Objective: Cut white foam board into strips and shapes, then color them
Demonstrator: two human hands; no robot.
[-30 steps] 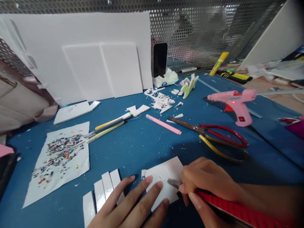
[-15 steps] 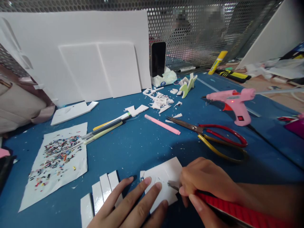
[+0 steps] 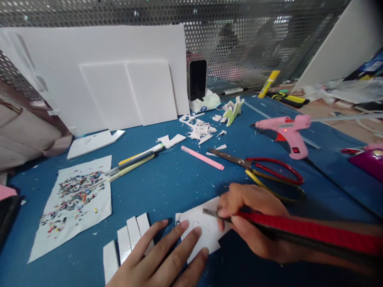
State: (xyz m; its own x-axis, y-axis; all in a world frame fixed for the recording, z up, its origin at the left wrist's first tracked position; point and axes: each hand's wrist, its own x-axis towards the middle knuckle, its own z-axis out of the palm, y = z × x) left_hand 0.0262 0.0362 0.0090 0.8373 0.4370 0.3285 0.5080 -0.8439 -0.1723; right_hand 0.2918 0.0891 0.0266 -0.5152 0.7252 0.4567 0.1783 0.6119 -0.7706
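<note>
My left hand (image 3: 167,255) lies flat with fingers spread, its fingertips on a white foam board piece (image 3: 206,235) that has small cut marks. My right hand (image 3: 254,219) is closed around a red-and-black utility knife (image 3: 287,227). The knife's blade tip is over the upper part of the board piece; whether it touches cannot be made out. Several narrow white strips (image 3: 124,243) lie beside my left hand, partly covered by it.
Large scissors (image 3: 254,163) and a pink glue gun (image 3: 289,129) lie on the right. A pink pen (image 3: 202,157), white scraps (image 3: 200,129) and a paper sheet (image 3: 44,235) with small coloured bits lie farther off. A phone (image 3: 198,79) stands behind.
My right hand and the knife have moved up, and the blade has shifted from the middle of the board piece toward its upper edge. My left hand stays on the piece.
</note>
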